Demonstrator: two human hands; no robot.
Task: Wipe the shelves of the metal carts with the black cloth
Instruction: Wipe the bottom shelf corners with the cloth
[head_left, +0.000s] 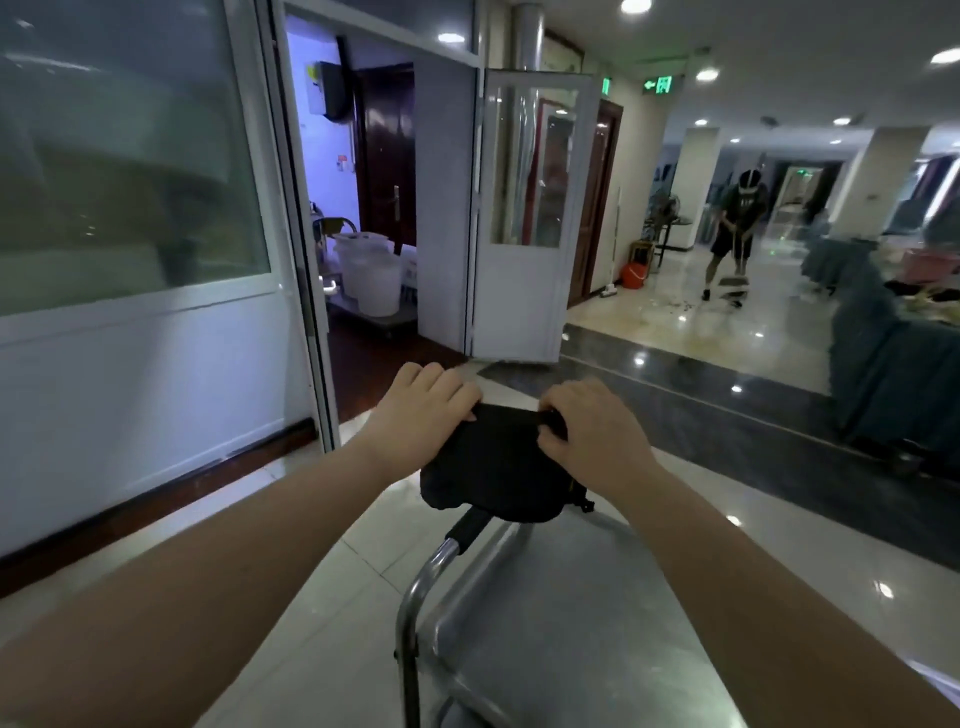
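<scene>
Black cloth (493, 467) is held bunched between both hands above the far end of the metal cart (561, 613), over the black-gripped end of its tubular handle (415, 587); the left hand (423, 410) is laid over the cloth's left upper edge with its fingers curled down on the fabric, and the right hand (582, 426) is closed on the right upper edge, the fabric being pinched under its fingers; the top shelf (571, 649) of the cart is seen bare and grey below the forearms, apparently not yet touched by the cloth at this moment; the step in hand is judged to be the folding or gathering of the cloth into a pad before wiping; the next move is thought to call for the pad to be lowered flat onto the shelf and pressed evenly, with one hand freed to steady the cart, since it may roll on the glossy tiled floor (322, 597); farther off, a person sweeping (737, 228) is seen, well apart.
</scene>
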